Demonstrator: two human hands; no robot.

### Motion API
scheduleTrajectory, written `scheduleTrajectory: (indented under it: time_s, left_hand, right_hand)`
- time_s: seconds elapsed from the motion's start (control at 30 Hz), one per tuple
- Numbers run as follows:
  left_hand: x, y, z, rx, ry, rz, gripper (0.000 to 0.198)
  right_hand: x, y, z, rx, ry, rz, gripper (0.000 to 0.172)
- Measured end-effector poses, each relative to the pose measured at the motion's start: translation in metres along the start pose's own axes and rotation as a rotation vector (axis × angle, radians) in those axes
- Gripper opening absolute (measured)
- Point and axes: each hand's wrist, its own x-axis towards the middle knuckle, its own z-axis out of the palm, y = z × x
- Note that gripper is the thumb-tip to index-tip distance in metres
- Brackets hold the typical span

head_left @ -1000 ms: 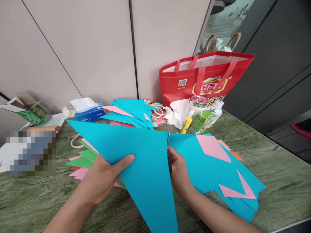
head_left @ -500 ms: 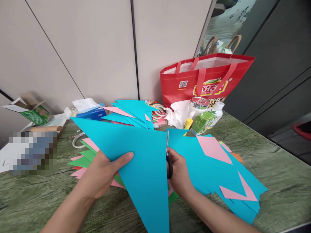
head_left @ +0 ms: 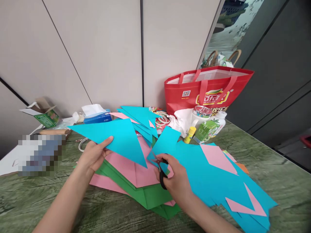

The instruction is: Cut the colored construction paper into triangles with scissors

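My left hand (head_left: 94, 155) pinches a blue paper triangle (head_left: 116, 139) between thumb and fingers, holding it above the table. In my right hand (head_left: 175, 174) is a pair of scissors (head_left: 162, 176) with black handles; the blades point up and to the left and look parted, though blur hides their tips. A separate blue paper strip (head_left: 167, 142) lies behind the scissors, apart from the triangle. Below both hands are stacked pink paper sheets (head_left: 128, 168) and green paper sheets (head_left: 138, 195), creased down the middle. More blue triangles (head_left: 138, 116) are piled at the back.
Blue paper scraps (head_left: 201, 174) spread over the table's right side, with pink scraps (head_left: 217, 155) on top. Behind stand a yellow glue stick (head_left: 190, 135), a green box (head_left: 205, 131), a white bottle (head_left: 220, 121) and a red bag (head_left: 184, 102). A tissue box (head_left: 98, 117) sits at back left.
The scissors have come away from the blue paper's edge and down. The held blue piece is now smaller, with a cut-off strip apart from it, and the pink and green stack is uncovered.
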Motion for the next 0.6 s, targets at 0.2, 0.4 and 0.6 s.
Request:
scheduleTrajectory:
  time_s: [0.2, 0.4, 0.6]
  left_hand:
    - [0.027, 0.011, 0.006, -0.043, -0.081, 0.000, 0.012]
    - [0.082, 0.026, 0.041, -0.140, -0.111, 0.083, 0.002]
    - [0.109, 0.007, 0.061, -0.130, -0.224, -0.027, 0.018]
  right_hand:
    - [0.005, 0.010, -0.002, -0.296, -0.165, 0.005, 0.042]
    - [0.005, 0.019, 0.002, -0.330, -0.148, 0.065, 0.049]
    - [0.006, 0.029, 0.009, -0.396, -0.210, 0.020, 0.044]
